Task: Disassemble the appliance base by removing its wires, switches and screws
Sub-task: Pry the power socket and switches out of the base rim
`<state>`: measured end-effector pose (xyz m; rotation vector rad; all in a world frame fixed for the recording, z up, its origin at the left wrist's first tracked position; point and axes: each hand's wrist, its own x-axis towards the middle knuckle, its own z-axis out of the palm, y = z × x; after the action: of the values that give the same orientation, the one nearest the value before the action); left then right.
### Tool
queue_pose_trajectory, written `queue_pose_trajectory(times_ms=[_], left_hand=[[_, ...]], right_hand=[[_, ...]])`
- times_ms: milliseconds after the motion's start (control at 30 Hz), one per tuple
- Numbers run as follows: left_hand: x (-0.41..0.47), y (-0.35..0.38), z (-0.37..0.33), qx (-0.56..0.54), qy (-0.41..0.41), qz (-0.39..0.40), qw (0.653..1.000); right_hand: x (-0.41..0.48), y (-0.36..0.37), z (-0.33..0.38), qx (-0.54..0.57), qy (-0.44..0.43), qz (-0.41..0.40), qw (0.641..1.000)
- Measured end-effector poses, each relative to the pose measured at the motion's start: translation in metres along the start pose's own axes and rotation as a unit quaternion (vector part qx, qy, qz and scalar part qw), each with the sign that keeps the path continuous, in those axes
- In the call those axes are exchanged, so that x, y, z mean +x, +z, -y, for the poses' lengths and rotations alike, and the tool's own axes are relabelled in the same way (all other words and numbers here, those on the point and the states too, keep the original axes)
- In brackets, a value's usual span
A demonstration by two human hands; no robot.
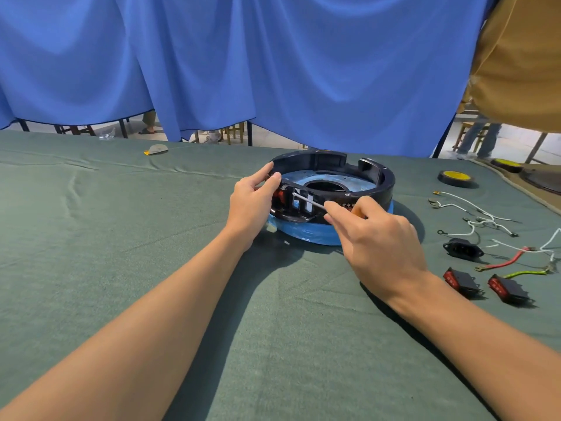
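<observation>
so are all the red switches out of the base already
No, one red switch sits in the base by the left hand; two switches lie on the cloth.

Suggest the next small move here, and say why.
Probably pry the red rocker switch out of the appliance base with the screwdriver: its tip sits beside that switch, the left hand braces the rim, the right hand grips the tool.

Far side: blue curtain (273,71) hanging in folds. Green cloth over worktop (91,238). Under curtain hem: pale floor (273,138), wooden chair legs (233,132), black frame pole (249,133).
</observation>
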<state>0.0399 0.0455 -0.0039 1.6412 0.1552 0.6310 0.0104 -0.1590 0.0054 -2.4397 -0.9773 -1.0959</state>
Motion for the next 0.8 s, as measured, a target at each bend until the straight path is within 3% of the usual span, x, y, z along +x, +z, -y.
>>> queue_pose_trajectory(times_ms=[367, 800], left_hand=[[-0.003, 0.001, -0.005, 0.038, 0.007, -0.023, 0.999], [-0.004, 0.004, -0.007, 0.066, 0.031, -0.037, 0.997]], right_hand=[[0.002, 0.005, 0.016, -0.052, -0.003, 0.087, 0.995], [0.010, -0.005, 0.024, -0.107, 0.000, 0.105, 0.989]])
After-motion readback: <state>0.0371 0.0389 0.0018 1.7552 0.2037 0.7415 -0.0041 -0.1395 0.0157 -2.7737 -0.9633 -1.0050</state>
